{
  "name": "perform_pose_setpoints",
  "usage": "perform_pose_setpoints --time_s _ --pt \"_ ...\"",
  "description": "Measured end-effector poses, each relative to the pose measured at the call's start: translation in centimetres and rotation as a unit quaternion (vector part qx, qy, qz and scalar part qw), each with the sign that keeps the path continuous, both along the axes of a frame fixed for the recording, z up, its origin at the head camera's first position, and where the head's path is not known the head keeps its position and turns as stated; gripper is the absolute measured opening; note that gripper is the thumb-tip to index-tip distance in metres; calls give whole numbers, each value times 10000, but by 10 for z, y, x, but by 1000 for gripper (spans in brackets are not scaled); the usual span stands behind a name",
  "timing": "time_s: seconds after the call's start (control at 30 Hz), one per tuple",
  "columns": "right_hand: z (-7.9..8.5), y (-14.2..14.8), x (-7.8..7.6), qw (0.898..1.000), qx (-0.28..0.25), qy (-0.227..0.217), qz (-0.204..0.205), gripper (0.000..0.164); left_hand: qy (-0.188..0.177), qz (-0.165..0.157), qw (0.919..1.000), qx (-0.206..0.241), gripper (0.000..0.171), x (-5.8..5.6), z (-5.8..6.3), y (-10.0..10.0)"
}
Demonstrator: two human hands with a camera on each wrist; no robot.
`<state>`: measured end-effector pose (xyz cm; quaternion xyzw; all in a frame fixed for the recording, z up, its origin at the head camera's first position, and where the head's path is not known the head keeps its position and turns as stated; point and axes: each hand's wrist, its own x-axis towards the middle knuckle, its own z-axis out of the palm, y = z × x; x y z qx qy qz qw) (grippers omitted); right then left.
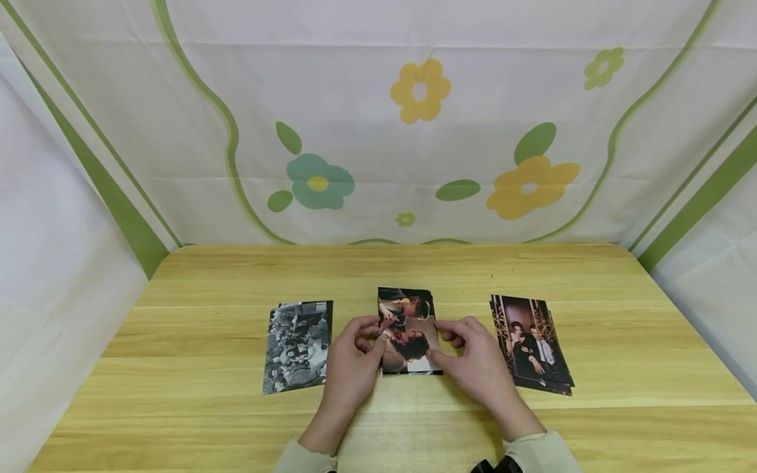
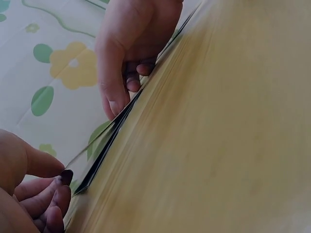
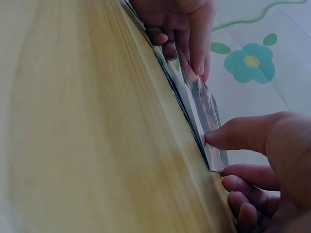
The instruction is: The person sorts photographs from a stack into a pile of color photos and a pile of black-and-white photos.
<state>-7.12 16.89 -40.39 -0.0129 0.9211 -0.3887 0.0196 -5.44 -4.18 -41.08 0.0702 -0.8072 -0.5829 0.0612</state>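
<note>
Paper photo [image 1: 420, 328], uppermost at the middle pile [image 2: 104, 151], is located directly between the left hand [image 1: 351, 368] and the right hand [image 1: 476, 364]. Its long axis runs away from the person, roughly square to the line joining the hands. Neither hand is nearer: both touch the photo, one at each long side. The left hand pinches the left edge between thumb and fingers; the right hand pinches the right edge in like manner. In the wrist views the photo is raised from the pile, with a narrow gap visible below it. Contact along the far edge cannot be determined.

Support surface: flat table [image 1: 207, 414], light wood grain. The left pile [image 1: 298, 348], black-and-white on top, lies just beside the left hand. The right pile [image 1: 535, 341], colour on top, lies near the right wrist, angled, its sheets out of register. Both are apart from the middle pile.

Room: white cloth [image 1: 355, 79], printed with flowers and green bands, hangs behind the table and along both sides.
</note>
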Motion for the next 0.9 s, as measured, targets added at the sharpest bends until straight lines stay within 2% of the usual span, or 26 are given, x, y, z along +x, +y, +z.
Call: perform_pose_setpoints --time_s 0.17,0.43,0.73,0.9 --pt "2 0 1 10000 44 -75 36 52 19 39 10000 -54 29 1 -1 0" --pt "6 -2 1 9998 24 -129 138 54 14 -84 10000 -37 30 2 -1 1" --pt "5 -3 1 9996 -145 -227 19 62 -10 275 9990 341 26 0 0 5" --pt "6 -3 1 9995 -189 -241 -10 63 -107 361 9977 564 26 1 1 6"
